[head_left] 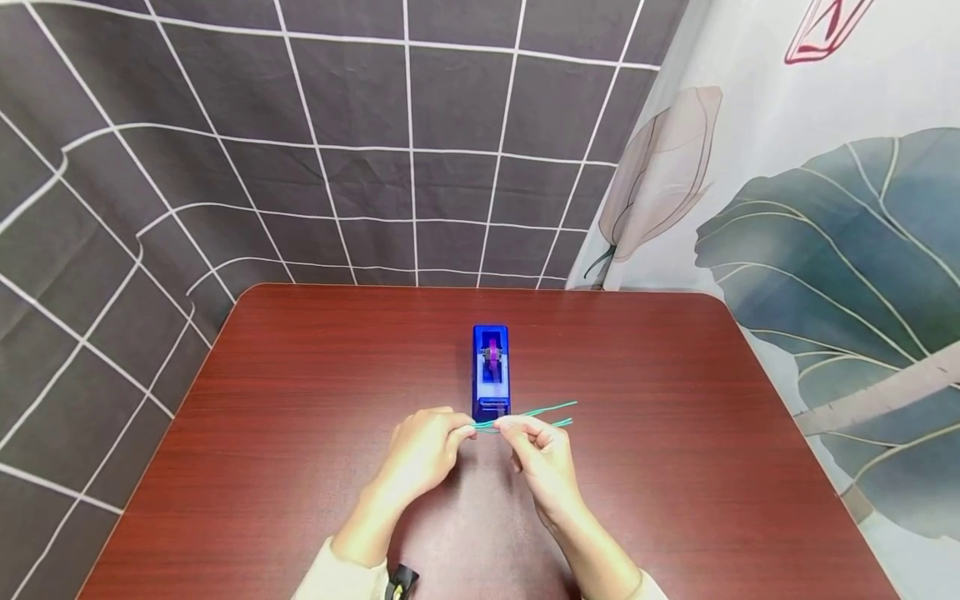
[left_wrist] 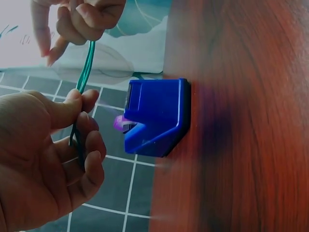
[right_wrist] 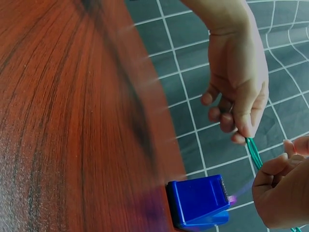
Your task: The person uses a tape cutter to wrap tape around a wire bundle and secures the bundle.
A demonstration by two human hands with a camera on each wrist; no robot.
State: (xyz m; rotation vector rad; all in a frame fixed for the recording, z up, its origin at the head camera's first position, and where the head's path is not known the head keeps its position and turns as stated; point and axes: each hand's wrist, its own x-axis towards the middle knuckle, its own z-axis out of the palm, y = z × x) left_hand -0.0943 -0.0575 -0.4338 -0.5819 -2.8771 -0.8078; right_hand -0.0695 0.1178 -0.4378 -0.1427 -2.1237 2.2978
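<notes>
Several thin green wires (head_left: 557, 407) stretch between both hands in a small bundle, just in front of a blue tape dispenser (head_left: 491, 392). My left hand (head_left: 422, 450) pinches one end of the bundle between thumb and forefinger. Close by, my right hand (head_left: 546, 467) pinches the bundle farther along, and loose wire ends fan out to its right. In the left wrist view, wire ends also hang past the left fingers (left_wrist: 91, 145). The dispenser carries a purple roll (head_left: 492, 354). A faint purple streak (right_wrist: 244, 189) runs from it toward the right hand; whether it is tape I cannot tell.
The reddish-brown wooden table (head_left: 300, 358) lies under both hands. Behind it and to the left hangs a dark grey curtain (head_left: 360, 100) with white grid lines; a leaf-patterned curtain (head_left: 847, 250) is at the right. A small black object (head_left: 402, 579) sits by the left sleeve.
</notes>
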